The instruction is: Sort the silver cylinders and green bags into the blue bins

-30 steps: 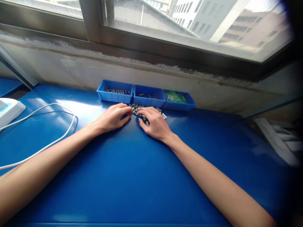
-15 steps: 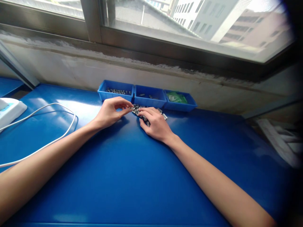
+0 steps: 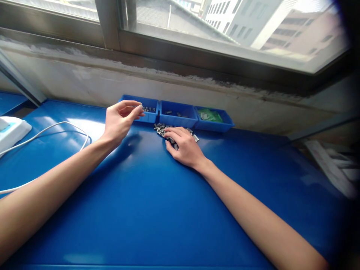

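Note:
My left hand [image 3: 119, 120] is raised at the front of the left blue bin [image 3: 152, 117], thumb and forefinger pinched together; whatever lies between the fingertips is too small to make out. Small metal parts lie in that bin. My right hand [image 3: 184, 146] rests on a pile of small metal pieces [image 3: 160, 129], its fingers bent over them and partly hiding them. The middle blue bin [image 3: 178, 120] holds a few small pieces. In the right blue bin [image 3: 215, 126] is a green packet [image 3: 210, 115] with small pieces.
A white power strip [image 3: 14, 133] with a white cable [image 3: 56, 125] occupies the left side of the blue table [image 3: 157, 210]. Behind the bins are a wall and a window frame. Pale objects [image 3: 332, 165] stand beyond the table at the right.
My left hand has left the pile, moving left and up to the left bin with its fingertips pinched. My right hand has stayed on the pile.

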The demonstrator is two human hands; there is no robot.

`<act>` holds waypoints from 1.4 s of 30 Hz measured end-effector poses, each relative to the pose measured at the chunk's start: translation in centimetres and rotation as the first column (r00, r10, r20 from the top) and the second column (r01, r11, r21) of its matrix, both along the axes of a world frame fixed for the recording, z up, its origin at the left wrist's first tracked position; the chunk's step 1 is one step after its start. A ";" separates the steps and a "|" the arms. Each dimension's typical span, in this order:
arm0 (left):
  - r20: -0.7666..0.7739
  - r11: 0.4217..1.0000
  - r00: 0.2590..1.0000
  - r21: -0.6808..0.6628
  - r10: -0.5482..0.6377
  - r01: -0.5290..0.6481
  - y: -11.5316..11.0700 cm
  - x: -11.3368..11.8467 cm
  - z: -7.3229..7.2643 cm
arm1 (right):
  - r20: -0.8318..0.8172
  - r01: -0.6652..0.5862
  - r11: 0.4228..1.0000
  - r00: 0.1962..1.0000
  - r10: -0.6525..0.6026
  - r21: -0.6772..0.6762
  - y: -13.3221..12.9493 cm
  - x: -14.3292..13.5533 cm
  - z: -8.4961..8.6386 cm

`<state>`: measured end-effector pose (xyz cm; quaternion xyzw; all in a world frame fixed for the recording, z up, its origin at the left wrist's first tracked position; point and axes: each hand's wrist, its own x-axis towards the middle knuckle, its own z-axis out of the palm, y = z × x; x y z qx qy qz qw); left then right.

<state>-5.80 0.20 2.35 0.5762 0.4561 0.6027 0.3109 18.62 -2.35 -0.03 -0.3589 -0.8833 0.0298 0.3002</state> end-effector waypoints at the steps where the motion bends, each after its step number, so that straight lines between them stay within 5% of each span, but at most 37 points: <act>1: 0.027 1.000 1.000 0.001 0.013 -0.013 0.2 -0.2 -0.1 | 0.000 0.000 1.000 1.000 0.000 -0.002 0.0 0.0 0.0; 7: 0.170 0.997 0.984 -0.043 -0.049 0.057 0.7 -0.4 -0.5 | 0.004 0.005 1.000 1.000 -0.005 -0.007 0.1 0.0 0.0; 11: 0.125 0.993 0.986 -0.036 -0.108 0.113 0.0 0.0 -0.2 | 0.006 0.004 1.000 1.000 -0.004 -0.003 0.1 -0.1 0.0; 15: -0.188 0.979 0.961 -0.027 -0.202 0.200 -0.9 0.7 -0.1 | 0.010 0.008 1.000 1.000 -0.008 -0.010 0.0 0.0 0.0; 20: -0.669 0.912 0.699 0.077 -0.252 0.403 -1.5 1.2 -1.1 | 0.006 0.001 1.000 1.000 -0.001 -0.002 0.1 0.1 -0.1; 24: -0.776 0.884 0.593 0.102 -0.216 0.456 -1.3 0.9 -1.9 | 0.010 0.000 1.000 1.000 0.000 -0.004 0.1 0.1 -0.1; 36: -0.798 0.925 0.587 0.105 -0.140 0.364 -1.0 0.3 -1.8 | 0.003 0.011 1.000 1.000 -0.011 -0.012 0.0 0.0 0.0; 42: -0.749 0.916 0.653 0.173 -0.117 0.363 -0.9 0.5 -2.2 | 0.011 0.009 1.000 1.000 -0.009 0.000 0.0 0.0 0.0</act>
